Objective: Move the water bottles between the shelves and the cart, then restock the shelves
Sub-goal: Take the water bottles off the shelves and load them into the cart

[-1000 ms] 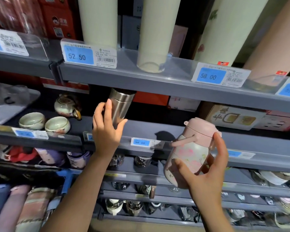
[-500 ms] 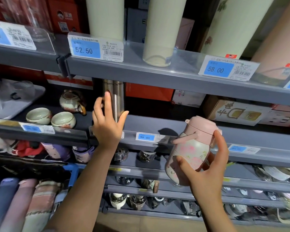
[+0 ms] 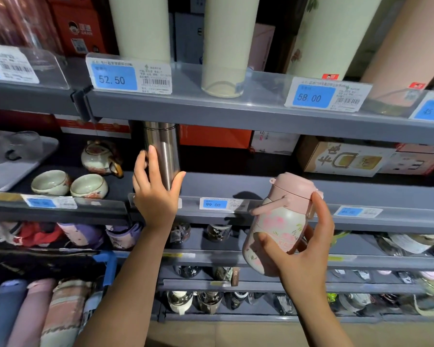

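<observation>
A slim steel bottle [image 3: 164, 151] stands upright on the middle grey shelf [image 3: 261, 194], its top just under the shelf above. My left hand [image 3: 156, 194] grips its lower part, thumb on the right side and fingers on the left. My right hand [image 3: 303, 254] holds a squat pink bottle [image 3: 278, 221] with a flower print and a pink lid, tilted, in front of the middle shelf's edge near the 99.00 price tag [image 3: 213, 204].
Tall cream bottles [image 3: 223, 41] and a pink one [image 3: 398, 53] stand on the upper shelf [image 3: 236, 106]. A teapot [image 3: 100, 157] and two cups [image 3: 68, 184] sit left of the steel bottle; boxes [image 3: 341, 159] at right. Lower shelves hold several glass bottles [image 3: 208, 299] and folded umbrellas [image 3: 35, 311].
My left hand has tipped the steel bottle from a lean to upright and set it on the middle shelf. The pink bottle has stayed in my right hand, almost still.
</observation>
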A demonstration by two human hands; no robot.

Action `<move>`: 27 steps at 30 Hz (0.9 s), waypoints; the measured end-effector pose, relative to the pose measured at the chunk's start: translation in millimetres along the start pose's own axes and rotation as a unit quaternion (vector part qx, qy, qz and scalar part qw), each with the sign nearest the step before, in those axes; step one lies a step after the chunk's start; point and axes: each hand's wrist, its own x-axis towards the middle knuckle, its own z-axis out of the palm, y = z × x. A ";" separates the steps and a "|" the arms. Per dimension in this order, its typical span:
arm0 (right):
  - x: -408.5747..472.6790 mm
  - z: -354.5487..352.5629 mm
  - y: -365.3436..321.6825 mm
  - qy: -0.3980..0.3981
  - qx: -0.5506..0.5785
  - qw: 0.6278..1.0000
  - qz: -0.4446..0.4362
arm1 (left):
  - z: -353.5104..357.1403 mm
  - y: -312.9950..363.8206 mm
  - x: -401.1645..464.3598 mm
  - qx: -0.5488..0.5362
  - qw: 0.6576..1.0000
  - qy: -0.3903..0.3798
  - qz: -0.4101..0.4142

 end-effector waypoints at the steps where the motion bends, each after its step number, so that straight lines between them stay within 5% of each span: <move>1: 0.7 1.5 -1.1 0.001 0.002 1.000 -0.003 | 0.1 -0.6 0.1 0.001 1.000 -0.001 0.001; 15: 0.1 -3.8 -7.5 0.026 -0.004 1.000 0.002 | -17.3 11.5 -3.0 -0.094 0.993 -0.045 -0.051; 20: 1.7 -17.2 -8.7 0.050 0.007 0.999 0.008 | -29.9 43.4 -44.8 -0.105 0.993 -0.048 0.017; 27: 4.5 -85.9 3.3 0.098 0.004 0.995 0.004 | 2.5 138.2 -78.7 -0.179 0.967 -0.155 0.091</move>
